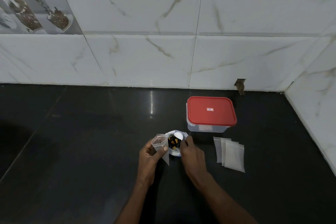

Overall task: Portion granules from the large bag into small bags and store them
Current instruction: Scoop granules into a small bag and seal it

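The large bag (175, 152) stands open on the black counter, with dark and amber granules (173, 142) showing inside. My left hand (150, 156) holds a small clear bag (161, 144) upright just left of it, mouth open. My right hand (190, 152) grips a white spoon (178, 135), whose bowl sits over the large bag's mouth. Three more small bags (229, 153) lie overlapped to the right. A clear container with a red lid (211, 111) stands shut behind them.
The black counter (91, 151) runs back to a white marble-tiled wall (163, 51), which turns a corner at the right. A small hole (240, 85) breaks the tile at the counter line behind the container.
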Available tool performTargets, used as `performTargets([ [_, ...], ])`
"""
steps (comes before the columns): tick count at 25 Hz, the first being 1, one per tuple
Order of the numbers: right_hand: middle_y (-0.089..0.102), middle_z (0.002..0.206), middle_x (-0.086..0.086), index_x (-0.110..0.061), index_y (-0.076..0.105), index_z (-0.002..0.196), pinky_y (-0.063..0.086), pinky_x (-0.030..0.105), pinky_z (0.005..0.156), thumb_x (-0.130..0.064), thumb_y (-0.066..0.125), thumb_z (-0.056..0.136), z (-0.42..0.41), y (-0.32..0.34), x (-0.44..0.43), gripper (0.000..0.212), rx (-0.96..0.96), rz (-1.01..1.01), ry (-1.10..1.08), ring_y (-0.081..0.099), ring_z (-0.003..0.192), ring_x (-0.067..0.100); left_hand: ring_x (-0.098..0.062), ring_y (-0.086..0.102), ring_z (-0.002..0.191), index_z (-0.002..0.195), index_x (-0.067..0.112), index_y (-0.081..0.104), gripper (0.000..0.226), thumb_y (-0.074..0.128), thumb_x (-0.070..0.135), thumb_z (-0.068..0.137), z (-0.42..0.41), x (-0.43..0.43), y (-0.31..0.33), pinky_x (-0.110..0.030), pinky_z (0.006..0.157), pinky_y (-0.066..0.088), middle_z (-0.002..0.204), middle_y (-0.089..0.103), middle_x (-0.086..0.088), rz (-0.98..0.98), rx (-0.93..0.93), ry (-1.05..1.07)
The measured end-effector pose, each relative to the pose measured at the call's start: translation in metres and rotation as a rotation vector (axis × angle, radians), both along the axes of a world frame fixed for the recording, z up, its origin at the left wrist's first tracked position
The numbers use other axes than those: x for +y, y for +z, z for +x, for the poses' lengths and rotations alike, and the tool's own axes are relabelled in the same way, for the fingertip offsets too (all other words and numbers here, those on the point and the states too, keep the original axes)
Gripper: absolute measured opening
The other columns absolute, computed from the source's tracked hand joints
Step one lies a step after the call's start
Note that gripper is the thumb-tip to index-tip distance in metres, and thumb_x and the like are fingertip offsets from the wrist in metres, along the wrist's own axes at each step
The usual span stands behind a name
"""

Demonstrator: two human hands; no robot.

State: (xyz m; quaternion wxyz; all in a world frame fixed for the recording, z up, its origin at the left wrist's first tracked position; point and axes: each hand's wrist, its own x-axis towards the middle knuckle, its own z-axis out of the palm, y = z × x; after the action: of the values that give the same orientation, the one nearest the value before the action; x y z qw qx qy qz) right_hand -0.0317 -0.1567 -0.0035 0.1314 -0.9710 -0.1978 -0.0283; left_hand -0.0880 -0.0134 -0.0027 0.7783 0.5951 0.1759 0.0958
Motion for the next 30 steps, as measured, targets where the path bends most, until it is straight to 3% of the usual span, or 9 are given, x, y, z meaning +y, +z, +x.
performTargets([
  [3, 0.065, 0.087, 0.008, -0.01, 0.072, 0.079, 0.049, 0.023, 0.037, -0.008, 0.095, 0.042, 0.004, -0.001, 0.004, 0.044, 0.027, -0.034, 0.032, 0.063, 0.052, 0.013, -0.028, 0.072, 0.108, 0.119, 0.011, 0.072, 0.034, 0.07, -0.004, 0.088, 0.003, 0.0, -0.002, -0.028, 0.085, 0.059, 0.113, 0.077, -0.011, -0.008, 0.007, -0.004],
  [5, 0.066, 0.098, 0.01, -0.008, 0.072, 0.088, 0.051, 0.025, 0.046, -0.011, 0.09, 0.059, 0.004, -0.009, 0.004, 0.034, 0.094, -0.053, 0.06, 0.065, 0.061, 0.015, -0.032, 0.071, 0.11, 0.121, 0.01, 0.071, 0.035, 0.07, -0.003, 0.088, 0.005, -0.001, -0.006, -0.037, 0.091, 0.058, 0.114, 0.076, -0.013, -0.01, 0.016, -0.025],
  [7, 0.062, 0.114, 0.009, -0.007, 0.069, 0.106, 0.052, 0.027, 0.062, -0.014, 0.067, 0.088, 0.009, -0.012, 0.002, 0.019, 0.15, -0.004, -0.003, 0.066, 0.076, 0.017, -0.036, 0.07, 0.111, 0.121, 0.01, 0.071, 0.036, 0.072, -0.002, 0.087, 0.007, -0.001, -0.009, -0.047, 0.097, 0.056, 0.115, 0.075, -0.015, -0.005, 0.028, -0.032],
  [11, 0.062, 0.112, 0.005, -0.008, 0.068, 0.109, 0.054, 0.031, 0.076, -0.017, 0.05, 0.098, 0.027, -0.012, -0.003, 0.023, 0.17, 0.087, -0.061, 0.064, 0.086, 0.018, -0.036, 0.071, 0.11, 0.12, 0.01, 0.072, 0.034, 0.074, 0.001, 0.087, 0.01, -0.006, -0.009, -0.047, 0.097, 0.055, 0.114, 0.076, -0.015, 0.007, 0.025, -0.024],
  [13, 0.066, 0.102, 0.005, -0.008, 0.071, 0.1, 0.054, 0.03, 0.073, -0.019, 0.053, 0.096, 0.033, -0.01, -0.001, 0.021, 0.214, 0.151, -0.093, 0.064, 0.083, 0.016, -0.036, 0.071, 0.109, 0.121, 0.009, 0.071, 0.035, 0.073, 0.001, 0.087, 0.013, -0.008, -0.006, -0.046, 0.096, 0.055, 0.114, 0.076, -0.016, -0.003, 0.013, -0.028],
  [17, 0.061, 0.063, 0.0, -0.015, 0.063, 0.063, 0.047, 0.024, 0.053, -0.015, 0.062, 0.09, 0.045, -0.006, -0.006, 0.028, 0.343, 0.307, -0.278, 0.054, 0.055, 0.006, -0.035, 0.071, 0.109, 0.122, 0.007, 0.071, 0.035, 0.072, -0.001, 0.088, 0.018, -0.01, -0.001, -0.044, 0.095, 0.056, 0.114, 0.076, -0.016, -0.004, 0.01, -0.035],
  [22, 0.063, 0.101, 0.006, -0.008, 0.071, 0.099, 0.052, 0.027, 0.076, -0.022, 0.056, 0.096, 0.039, -0.001, -0.008, 0.021, 0.259, 0.141, -0.175, 0.062, 0.088, 0.016, -0.029, 0.073, 0.106, 0.12, 0.011, 0.072, 0.035, 0.074, 0.0, 0.087, 0.015, -0.007, -0.002, -0.04, 0.092, 0.058, 0.111, 0.078, -0.01, 0.059, 0.059, -0.029],
  [26, 0.068, 0.071, 0.006, -0.007, 0.072, 0.073, 0.054, 0.035, 0.066, -0.017, 0.063, 0.09, 0.04, 0.013, -0.021, 0.022, 0.278, 0.361, -0.226, 0.063, 0.065, 0.017, -0.023, 0.074, 0.104, 0.115, 0.015, 0.074, 0.035, 0.08, 0.005, 0.082, 0.019, -0.009, 0.0, -0.041, 0.093, 0.059, 0.108, 0.079, -0.004, 0.164, 0.118, -0.02],
  [30, 0.059, 0.052, -0.003, -0.013, 0.067, 0.058, 0.035, 0.013, 0.05, -0.016, 0.068, 0.087, 0.039, 0.046, -0.032, 0.029, 0.162, 0.587, -0.196, 0.054, 0.051, 0.007, -0.015, 0.075, 0.097, 0.108, 0.023, 0.075, 0.038, 0.086, 0.021, 0.073, 0.027, -0.012, 0.001, -0.037, 0.087, 0.06, 0.103, 0.079, 0.004, 0.299, 0.16, -0.02],
])
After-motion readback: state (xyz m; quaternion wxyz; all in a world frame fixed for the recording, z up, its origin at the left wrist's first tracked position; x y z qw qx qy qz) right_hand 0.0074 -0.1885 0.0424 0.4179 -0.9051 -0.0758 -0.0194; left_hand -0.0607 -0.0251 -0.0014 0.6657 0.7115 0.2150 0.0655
